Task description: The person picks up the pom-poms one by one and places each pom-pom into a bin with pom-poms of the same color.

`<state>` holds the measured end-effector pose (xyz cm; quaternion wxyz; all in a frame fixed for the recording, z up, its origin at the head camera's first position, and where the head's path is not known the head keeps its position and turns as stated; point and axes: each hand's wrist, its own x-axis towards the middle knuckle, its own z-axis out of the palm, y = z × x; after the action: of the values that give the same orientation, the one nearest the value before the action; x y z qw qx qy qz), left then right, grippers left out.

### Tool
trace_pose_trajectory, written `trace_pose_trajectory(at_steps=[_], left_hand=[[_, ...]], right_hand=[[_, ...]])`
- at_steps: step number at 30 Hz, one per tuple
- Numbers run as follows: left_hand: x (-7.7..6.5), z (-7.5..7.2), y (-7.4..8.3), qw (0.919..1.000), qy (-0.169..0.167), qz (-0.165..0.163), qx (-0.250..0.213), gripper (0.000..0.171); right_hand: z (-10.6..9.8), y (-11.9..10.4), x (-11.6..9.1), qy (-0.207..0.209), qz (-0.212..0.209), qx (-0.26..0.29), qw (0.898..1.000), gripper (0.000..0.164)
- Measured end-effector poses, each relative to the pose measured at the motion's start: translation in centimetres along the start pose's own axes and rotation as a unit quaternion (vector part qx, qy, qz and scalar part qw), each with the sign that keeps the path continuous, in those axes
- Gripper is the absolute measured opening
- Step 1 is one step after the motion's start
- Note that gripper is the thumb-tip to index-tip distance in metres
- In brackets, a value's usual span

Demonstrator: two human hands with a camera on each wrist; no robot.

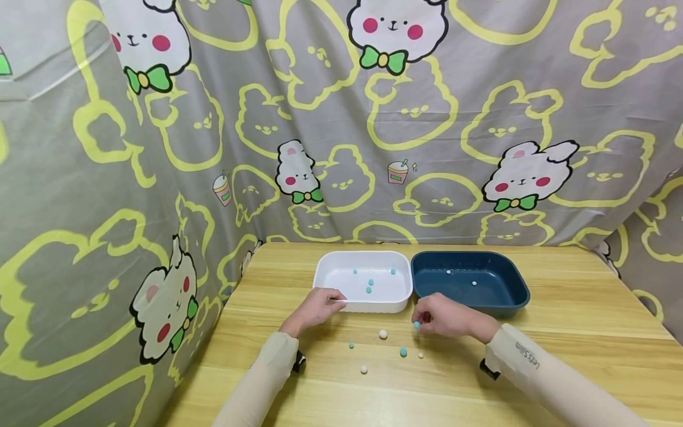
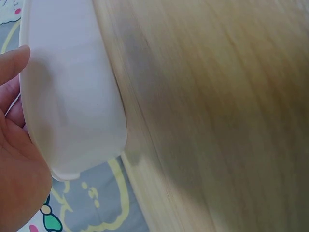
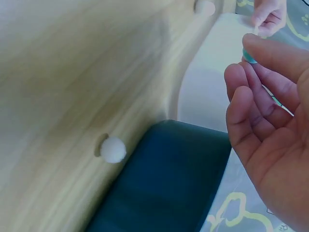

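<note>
A small teal ball [image 1: 417, 325] is pinched between the thumb and fingertips of my right hand [image 1: 441, 315], above the table just in front of the two bins. In the right wrist view the same teal ball [image 3: 248, 56] shows partly behind the thumb. My left hand [image 1: 316, 309] holds the near-left rim of the white bin [image 1: 373, 307], thumb and fingers on either side of it in the left wrist view. Several teal balls [image 1: 370, 282] lie inside that bin. The dark blue bin [image 1: 507, 305] stands beside it with two white balls [image 1: 474, 283] in it.
Loose on the wooden table [image 1: 453, 391], nearer than the bins, lie white balls [image 1: 383, 334] and teal balls [image 1: 403, 352] of differing sizes. A patterned curtain [image 1: 341, 130] hangs behind the table and along its left side.
</note>
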<state>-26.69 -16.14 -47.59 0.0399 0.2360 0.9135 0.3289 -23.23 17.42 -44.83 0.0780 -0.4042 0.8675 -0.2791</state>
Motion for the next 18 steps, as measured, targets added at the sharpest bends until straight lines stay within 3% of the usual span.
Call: trace_pose_trajectory(at_steps=[7,18], left_hand=[[0.0,0.0,0.0,1.0,0.0,-0.002,0.002,0.012],[0.2,0.0,0.0,0.9997,0.006,0.022,0.006,0.013]], right_hand=[[-0.9,-0.2,0.2,0.013,0.004,-0.003,1.0,0.005],[-2.1,-0.5,1.0,0.018,0.049,0.007,0.999,0.007]])
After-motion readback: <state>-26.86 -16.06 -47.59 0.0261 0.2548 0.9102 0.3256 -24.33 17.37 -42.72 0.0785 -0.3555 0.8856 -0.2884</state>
